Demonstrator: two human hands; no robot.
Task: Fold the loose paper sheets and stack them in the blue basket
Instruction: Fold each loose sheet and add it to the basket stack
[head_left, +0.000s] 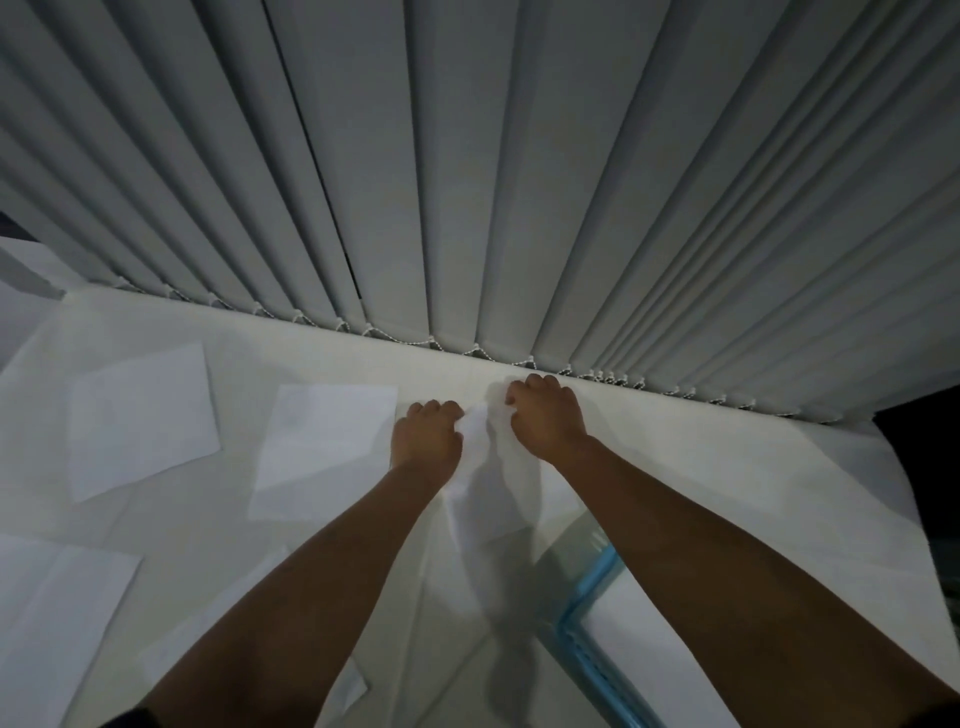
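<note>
Setting: white table (467, 364) set against grey vertical blinds (467, 156), dim light, bead chain along the blind bottoms.
Left hand (426, 439): knuckles up, fingers curled under, its grip pinched on the left edge of the held sheet (488, 488).
Right hand (545, 418): knuckles up, slightly farther toward the blinds than the left, fingers curled, its grip pinched on the top right part of the same sheet.
Held sheet: white, crumpled and bowed between the two hands, its lower part trailing back toward the person over the table; blurred, so whether it carries a fold cannot be told.
Blue basket (587, 597): at lower right, under the right forearm; only a light blue rim corner shows, with a white surface inside it. Whether that is folded paper cannot be told.
Loose sheet, centre (322, 447): flat on the table, just left of the left hand, apart from it.
Loose sheet, far left (143, 415): flat, tilted, well apart from the hands.
Loose sheet, lower left (57, 623): flat, at the frame edge, partly cut off.
Sheet under left forearm (208, 629): flat, mostly covered by the arm; a further paper corner shows near the elbow.
</note>
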